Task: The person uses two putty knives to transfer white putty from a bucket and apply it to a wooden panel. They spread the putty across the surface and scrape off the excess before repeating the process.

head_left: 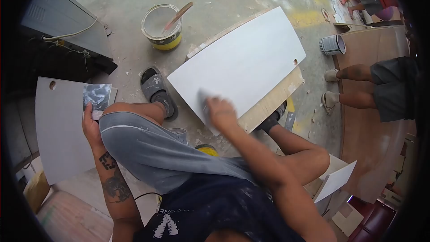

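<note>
In front of me a white board (242,62) with a small oval hole lies on a wooden support (273,96). My right hand (219,112) is closed at the board's near left edge, smeared by motion. It grips a blurred grey flat blade (204,101), which looks like a putty scraper, against the board. By my left knee, my left hand (91,123) is closed around the edge of a shiny grey plate (96,95) with a pale strip along its lower side. The plate's far side is hidden.
An open bucket (168,43) with a stick-like tool (178,15) stands beyond my slipper. Another white panel (62,130) leans at left, near a grey metal cabinet (67,18). At right are a can (332,45), a large brown panel (371,107) and a person's legs (358,72).
</note>
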